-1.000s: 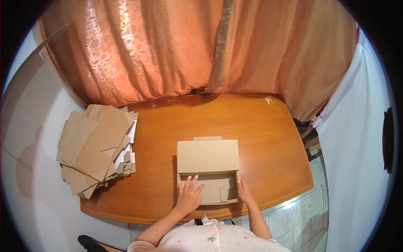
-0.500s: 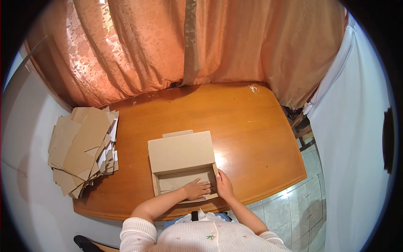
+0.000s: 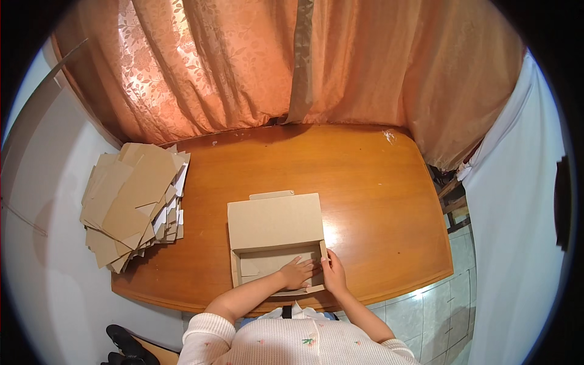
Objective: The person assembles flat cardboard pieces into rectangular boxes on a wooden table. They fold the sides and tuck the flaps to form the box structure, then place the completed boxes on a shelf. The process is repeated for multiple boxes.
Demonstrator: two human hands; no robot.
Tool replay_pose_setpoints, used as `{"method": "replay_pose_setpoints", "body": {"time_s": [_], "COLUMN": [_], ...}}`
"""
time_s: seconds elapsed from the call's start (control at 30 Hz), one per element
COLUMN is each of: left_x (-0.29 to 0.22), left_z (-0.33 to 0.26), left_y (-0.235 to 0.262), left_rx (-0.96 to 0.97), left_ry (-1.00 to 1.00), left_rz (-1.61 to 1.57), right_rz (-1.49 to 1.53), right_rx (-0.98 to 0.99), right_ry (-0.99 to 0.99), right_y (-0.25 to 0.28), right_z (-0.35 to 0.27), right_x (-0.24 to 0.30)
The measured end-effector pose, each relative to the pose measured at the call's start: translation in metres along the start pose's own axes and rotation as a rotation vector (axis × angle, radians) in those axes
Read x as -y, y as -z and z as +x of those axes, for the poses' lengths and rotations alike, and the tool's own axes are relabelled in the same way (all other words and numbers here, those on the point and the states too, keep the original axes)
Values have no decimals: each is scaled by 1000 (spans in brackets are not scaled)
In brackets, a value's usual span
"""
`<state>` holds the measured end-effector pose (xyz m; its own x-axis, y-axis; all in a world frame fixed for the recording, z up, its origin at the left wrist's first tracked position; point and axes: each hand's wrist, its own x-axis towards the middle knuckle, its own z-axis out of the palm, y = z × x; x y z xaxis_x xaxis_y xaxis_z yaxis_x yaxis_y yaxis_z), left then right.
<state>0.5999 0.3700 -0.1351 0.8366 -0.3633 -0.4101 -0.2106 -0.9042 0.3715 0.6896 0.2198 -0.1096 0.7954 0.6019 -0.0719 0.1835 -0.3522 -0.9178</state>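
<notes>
A brown cardboard box (image 3: 277,222) stands near the table's front edge, its lid raised and leaning back with a narrow tuck flap at the far end. My left hand (image 3: 297,274) reaches inside the tray part, fingers stretched out and spread toward the inner face of the right wall. From outside, my right hand (image 3: 334,275) grips that same side wall, with fingertips at its top edge. The wall lies between the two hands. Part of the box floor is hidden beneath my left hand and forearm.
A messy stack of flat cardboard pieces (image 3: 137,204) lies at the left end of the wooden table (image 3: 377,201). Orange curtains (image 3: 365,67) hang along the far edge. A white cloth (image 3: 511,182) hangs on the right, and dark shoes (image 3: 131,347) show at lower left.
The whole view has shifted, so the table and box appear farther right. My right hand's fingertips have come over the wall's top edge; my left hand stays inside the box.
</notes>
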Motion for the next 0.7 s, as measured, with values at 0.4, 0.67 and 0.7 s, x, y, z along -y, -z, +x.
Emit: {"method": "replay_pose_setpoints", "body": {"time_s": [0.4, 0.67, 0.7], "left_x": [10, -5, -7], "left_z": [8, -107, -123], "left_y": [34, 63, 57], "left_rx": [54, -366, -430], "left_ry": [60, 208, 247], "left_rz": [-93, -376, -299], "right_rz": [90, -161, -161], "right_rx": [-37, -100, -87], "right_ry": [69, 308, 318], "right_y": [-5, 9, 8], "right_z": [15, 3, 3], "right_x": [-17, 17, 15]}}
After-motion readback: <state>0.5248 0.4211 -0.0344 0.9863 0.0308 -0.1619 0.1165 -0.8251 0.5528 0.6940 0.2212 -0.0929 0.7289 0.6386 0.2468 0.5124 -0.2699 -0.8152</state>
